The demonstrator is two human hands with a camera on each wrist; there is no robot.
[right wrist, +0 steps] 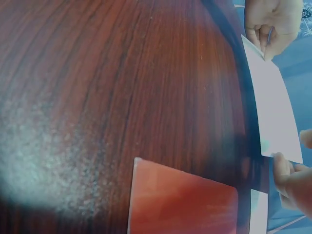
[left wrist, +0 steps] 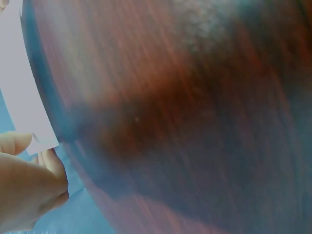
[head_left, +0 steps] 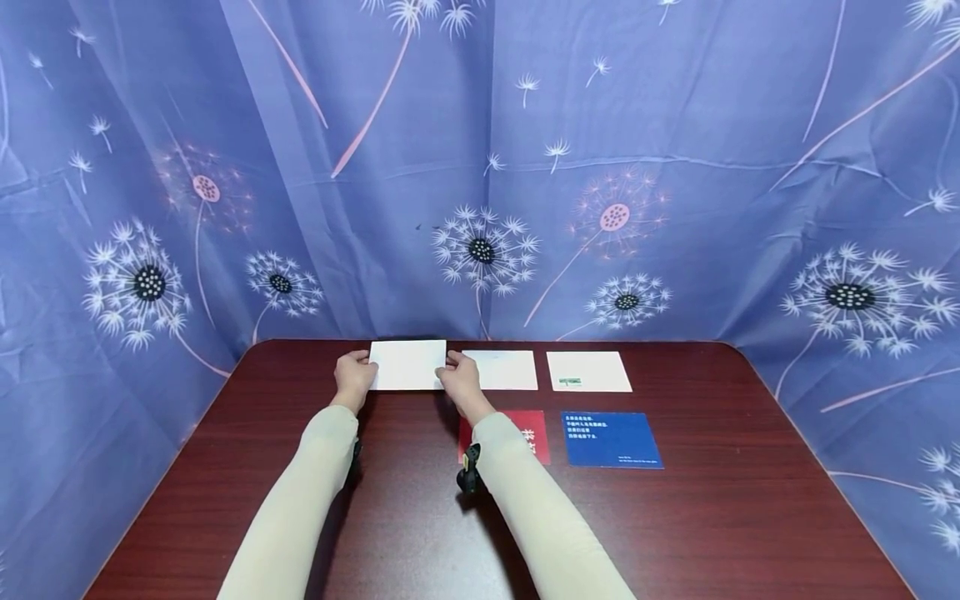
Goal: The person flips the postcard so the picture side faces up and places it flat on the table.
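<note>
Both hands hold a blank white card (head_left: 407, 365) by its two short ends, over the far edge of the table. My left hand (head_left: 354, 375) pinches the left end between thumb and fingers; the left wrist view shows this thumb (left wrist: 19, 142) lying on the card's face. At the opposite end, my right hand (head_left: 461, 385) pinches the card too, its fingertips right at the corner in the right wrist view. That view shows the card raised and slightly bowed. Just to its right lies a second white card (head_left: 506, 372), partly covered by the right hand.
A third white card (head_left: 591, 367) with a small green print lies farther right. Nearer are a red card (head_left: 534, 429), partly hidden under the right sleeve, and a blue card (head_left: 611, 440) with white writing. A blue dandelion curtain (head_left: 390, 250) hangs behind the dark wooden table (head_left: 405, 517).
</note>
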